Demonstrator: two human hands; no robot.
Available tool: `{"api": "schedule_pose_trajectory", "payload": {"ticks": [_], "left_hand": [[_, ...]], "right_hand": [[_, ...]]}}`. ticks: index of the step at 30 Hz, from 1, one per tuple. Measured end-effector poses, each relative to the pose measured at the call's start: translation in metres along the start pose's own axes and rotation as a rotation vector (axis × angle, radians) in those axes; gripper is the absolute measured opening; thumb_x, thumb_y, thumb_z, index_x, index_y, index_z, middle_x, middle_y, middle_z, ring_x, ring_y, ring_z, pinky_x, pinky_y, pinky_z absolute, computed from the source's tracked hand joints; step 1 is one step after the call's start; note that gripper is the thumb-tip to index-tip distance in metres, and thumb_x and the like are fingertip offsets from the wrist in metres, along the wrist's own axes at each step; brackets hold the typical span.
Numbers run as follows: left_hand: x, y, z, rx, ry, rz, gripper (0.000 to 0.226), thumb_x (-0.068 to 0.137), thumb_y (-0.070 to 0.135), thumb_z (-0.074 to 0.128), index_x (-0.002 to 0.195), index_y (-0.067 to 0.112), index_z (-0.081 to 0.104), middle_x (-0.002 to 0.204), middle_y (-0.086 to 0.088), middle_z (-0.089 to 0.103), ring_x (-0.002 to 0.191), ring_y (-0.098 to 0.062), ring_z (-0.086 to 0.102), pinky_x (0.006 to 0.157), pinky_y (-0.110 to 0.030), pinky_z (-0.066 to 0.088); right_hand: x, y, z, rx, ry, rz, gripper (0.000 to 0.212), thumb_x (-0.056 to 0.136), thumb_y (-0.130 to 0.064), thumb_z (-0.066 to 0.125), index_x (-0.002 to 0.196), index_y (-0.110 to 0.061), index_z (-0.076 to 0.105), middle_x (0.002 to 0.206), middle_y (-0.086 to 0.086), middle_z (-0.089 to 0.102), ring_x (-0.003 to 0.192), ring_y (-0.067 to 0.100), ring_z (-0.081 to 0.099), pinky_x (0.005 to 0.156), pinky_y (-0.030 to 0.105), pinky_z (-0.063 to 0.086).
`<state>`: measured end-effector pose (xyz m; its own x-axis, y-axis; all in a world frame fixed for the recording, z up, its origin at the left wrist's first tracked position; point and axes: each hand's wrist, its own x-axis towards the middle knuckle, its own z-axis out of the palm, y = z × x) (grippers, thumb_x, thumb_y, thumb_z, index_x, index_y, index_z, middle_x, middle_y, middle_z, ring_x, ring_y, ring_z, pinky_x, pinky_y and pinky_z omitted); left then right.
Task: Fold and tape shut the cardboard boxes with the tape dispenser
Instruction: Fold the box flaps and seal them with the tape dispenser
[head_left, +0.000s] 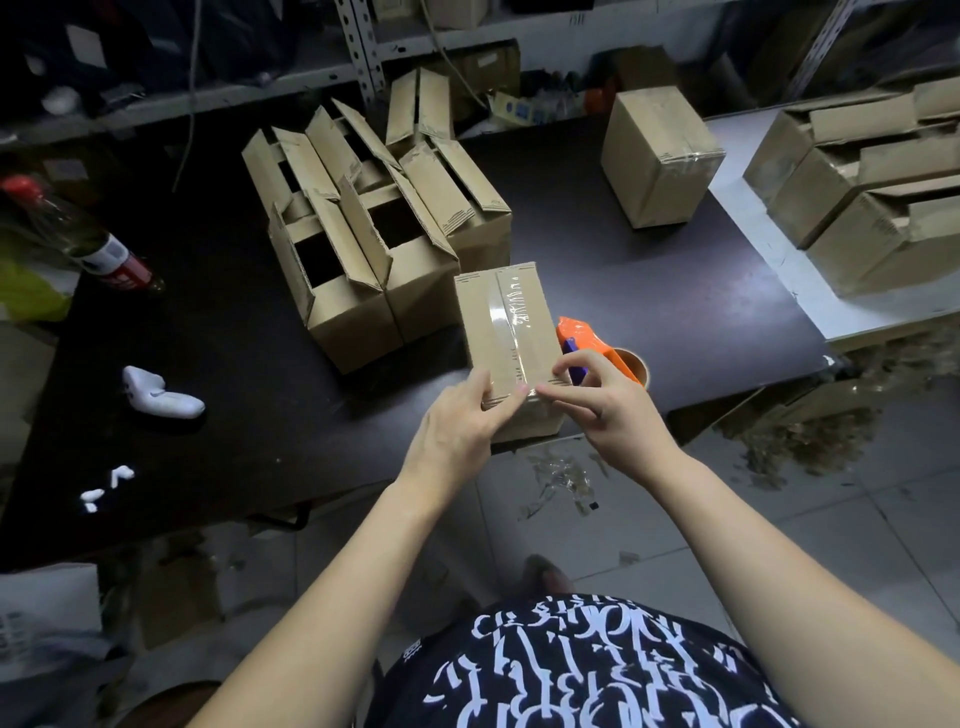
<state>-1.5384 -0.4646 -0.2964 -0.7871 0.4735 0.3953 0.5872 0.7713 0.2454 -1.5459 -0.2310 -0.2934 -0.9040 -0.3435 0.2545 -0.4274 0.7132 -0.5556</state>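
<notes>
At the near edge of the dark table (649, 291) stood a closed taped box (498, 332), its end hanging slightly past the edge, with a strip of clear tape (506, 319) running along the seam of its top from the far end to the near one. The left hand (457, 431) gripped the near left corner of the taped box, thumb lying on top beside the tape and fingers curled round the side. The right hand (605, 408) held the near right corner, thumb on the top and index finger laid along the near edge, where the tape turned down over it; its other fingers were curled.

Just to the right of the taped box, touching or nearly touching its side, the orange tape dispenser (576, 332) lay on the table, partly hidden behind the right hand. Right behind the taped box and to its left stood a cluster of open boxes (363, 244), flaps up. Well beyond the taped box to the right sat one sealed box (657, 156), and farther right more boxes (852, 192) were stacked on a white surface (779, 270). Far to the left of the taped box lay a bottle (104, 249) with a red cap and, nearer, a white object (161, 397). Below the taped box, scraps of tape (563, 475) littered the tiled floor.
</notes>
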Motion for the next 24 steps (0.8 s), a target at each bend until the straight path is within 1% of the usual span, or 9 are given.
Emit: {"api": "schedule_pose_trajectory", "payload": {"ticks": [2,5,9,11,14,16,17,21,24], "left_hand": [[0.0,0.004,0.009,-0.062,0.005,0.001,0.061,0.078,-0.012,0.073,0.132,0.014,0.065,0.098,-0.018,0.049,0.066,-0.036,0.05,0.049,-0.044,0.052],[0.003,0.017,0.012,-0.248,-0.01,0.04,0.018,0.097,0.016,0.064,0.114,0.017,0.069,0.104,-0.011,0.052,0.071,-0.035,0.056,0.056,-0.044,0.053],[0.021,0.007,-0.006,-0.343,0.228,-0.269,0.01,0.091,0.014,0.07,0.093,0.008,0.078,0.092,-0.005,0.062,0.076,-0.025,0.063,0.065,-0.042,0.054],[0.036,-0.016,-0.015,-0.236,0.294,-0.437,0.017,0.089,0.02,0.069,0.097,0.008,0.079,0.095,-0.007,0.063,0.084,-0.029,0.065,0.074,-0.043,0.055],[0.058,-0.05,-0.026,-0.185,0.057,-0.664,0.037,0.098,0.032,0.064,0.132,0.018,0.069,0.128,-0.005,0.06,0.123,-0.028,0.055,0.103,-0.042,0.039],[0.067,-0.065,-0.031,-0.356,-0.066,-0.738,0.047,0.102,0.035,0.06,0.147,0.023,0.054,0.141,0.0,0.057,0.134,-0.02,0.049,0.112,-0.038,0.035],[0.07,-0.071,-0.033,-0.464,-0.081,-0.773,0.049,0.103,0.035,0.06,0.149,0.023,0.052,0.137,0.001,0.061,0.132,-0.019,0.052,0.111,-0.035,0.037],[0.066,-0.076,-0.042,-0.465,0.013,-0.893,0.047,0.098,0.043,0.066,0.141,0.025,0.06,0.093,0.005,0.065,0.096,-0.015,0.061,0.092,-0.035,0.049],[0.046,-0.078,-0.048,-0.455,0.036,-0.932,0.054,0.092,0.045,0.072,0.141,0.026,0.059,0.085,-0.003,0.066,0.083,-0.013,0.063,0.086,-0.038,0.055]], "right_hand": [[-0.003,0.004,-0.001,0.043,0.083,0.043,0.034,0.091,-0.001,0.075,0.118,-0.022,0.079,0.128,-0.004,0.058,0.096,0.003,0.049,0.08,0.003,0.038],[-0.005,0.013,-0.004,0.22,0.306,0.236,0.022,0.091,0.002,0.074,0.104,-0.015,0.082,0.122,-0.002,0.061,0.102,0.001,0.06,0.087,0.014,0.052],[-0.002,0.009,-0.012,0.281,0.419,0.494,0.022,0.089,-0.003,0.074,0.093,-0.025,0.075,0.111,-0.003,0.067,0.096,0.005,0.07,0.082,0.022,0.06],[-0.002,0.001,-0.01,0.313,0.414,0.578,0.015,0.09,-0.018,0.073,0.082,-0.028,0.069,0.093,-0.006,0.071,0.082,0.011,0.072,0.076,0.033,0.062],[-0.004,-0.015,-0.001,0.43,0.295,0.651,0.031,0.096,-0.045,0.063,0.077,-0.022,0.071,0.079,-0.004,0.073,0.072,0.016,0.074,0.069,0.049,0.063],[-0.004,-0.023,0.005,0.402,0.259,0.65,0.038,0.097,-0.055,0.062,0.08,-0.023,0.073,0.084,-0.008,0.073,0.078,0.017,0.072,0.067,0.049,0.063],[-0.004,-0.027,0.006,0.392,0.263,0.647,0.037,0.096,-0.056,0.064,0.082,-0.024,0.074,0.086,-0.009,0.072,0.08,0.016,0.071,0.067,0.048,0.063],[0.002,-0.036,0.005,0.399,0.305,0.665,0.029,0.09,-0.052,0.074,0.098,-0.024,0.075,0.095,-0.014,0.072,0.087,0.007,0.07,0.076,0.033,0.064],[0.01,-0.039,-0.003,0.464,0.256,0.648,0.032,0.09,-0.042,0.078,0.119,-0.027,0.072,0.105,-0.024,0.067,0.098,-0.002,0.066,0.077,0.012,0.052]]}}
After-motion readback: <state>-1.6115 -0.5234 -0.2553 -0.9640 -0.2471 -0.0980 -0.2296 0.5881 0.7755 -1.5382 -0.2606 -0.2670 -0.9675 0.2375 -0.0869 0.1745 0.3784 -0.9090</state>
